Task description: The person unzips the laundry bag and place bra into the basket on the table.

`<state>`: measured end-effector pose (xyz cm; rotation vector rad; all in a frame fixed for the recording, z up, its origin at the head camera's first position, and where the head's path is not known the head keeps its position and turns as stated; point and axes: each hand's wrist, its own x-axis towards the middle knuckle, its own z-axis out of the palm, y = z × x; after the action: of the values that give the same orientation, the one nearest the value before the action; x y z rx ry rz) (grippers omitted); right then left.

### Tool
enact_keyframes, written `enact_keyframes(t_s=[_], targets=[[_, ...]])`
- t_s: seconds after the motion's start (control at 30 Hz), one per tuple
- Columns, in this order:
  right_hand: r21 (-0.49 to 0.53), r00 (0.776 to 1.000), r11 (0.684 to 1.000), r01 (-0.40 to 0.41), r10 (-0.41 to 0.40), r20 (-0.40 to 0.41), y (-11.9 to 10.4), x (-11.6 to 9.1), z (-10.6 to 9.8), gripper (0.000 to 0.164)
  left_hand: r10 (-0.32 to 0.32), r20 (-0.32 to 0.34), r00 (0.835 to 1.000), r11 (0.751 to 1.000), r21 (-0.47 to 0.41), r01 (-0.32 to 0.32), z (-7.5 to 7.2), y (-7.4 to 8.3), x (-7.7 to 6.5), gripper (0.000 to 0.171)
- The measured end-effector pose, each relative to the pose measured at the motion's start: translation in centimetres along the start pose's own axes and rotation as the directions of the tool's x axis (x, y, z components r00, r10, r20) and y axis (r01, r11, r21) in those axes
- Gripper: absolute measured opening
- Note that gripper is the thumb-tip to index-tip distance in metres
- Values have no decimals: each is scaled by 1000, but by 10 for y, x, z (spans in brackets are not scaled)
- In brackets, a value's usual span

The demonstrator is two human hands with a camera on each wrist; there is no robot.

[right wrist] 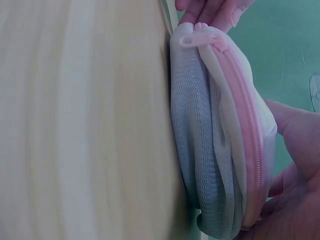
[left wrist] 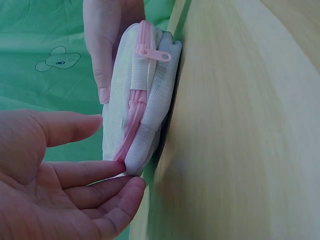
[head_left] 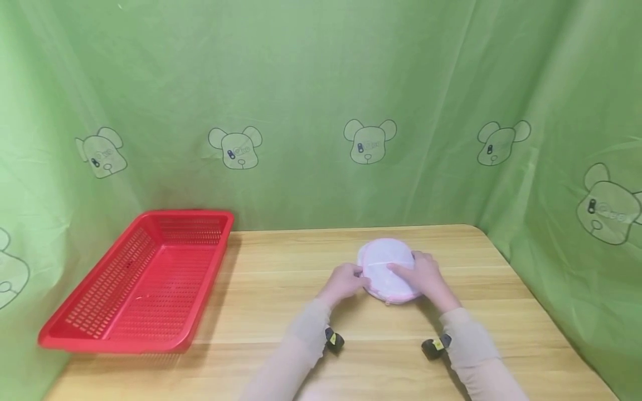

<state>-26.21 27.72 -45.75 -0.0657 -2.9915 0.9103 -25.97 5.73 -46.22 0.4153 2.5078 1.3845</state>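
On the right half of the table lies a round white mesh zip bag (head_left: 386, 267), flat and made of soft stacked layers. A pink zipper (right wrist: 250, 150) runs along its rim, and its pull tab (left wrist: 157, 55) hangs from the side. My left hand (head_left: 346, 282) holds the left edge, thumb at the upper face and fingers at the lower rim. My right hand (head_left: 423, 275) grips the right side; its thumb rests across the top while the other fingers go round the edge, partly hidden.
A red plastic basket (head_left: 200, 312) with slotted walls stands at the left of the wooden table (head_left: 271, 267). Green curtain (head_left: 301, 83) with printed bear heads encloses the back and sides.
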Motion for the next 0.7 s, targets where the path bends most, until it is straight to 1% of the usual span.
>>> enact_keyframes(t_s=[0.2,0.37,0.57,0.7], targets=[[-19,999,999,34,-34,-3,-16,1,11,96,2,-7,1000,1000,8,-2,-14,-7,-12,36],[-9,998,998,61,-61,-2,-27,2,18,94,14,-20,1000,1000,29,-13,-24,-15,-21,38],[-12,997,997,74,-74,15,-39,2,30,94,32,-20,999,997,66,-30,-37,-24,-33,40],[4,997,997,76,-76,31,-49,1,37,95,36,-25,999,994,104,-33,-46,-28,-41,35]])
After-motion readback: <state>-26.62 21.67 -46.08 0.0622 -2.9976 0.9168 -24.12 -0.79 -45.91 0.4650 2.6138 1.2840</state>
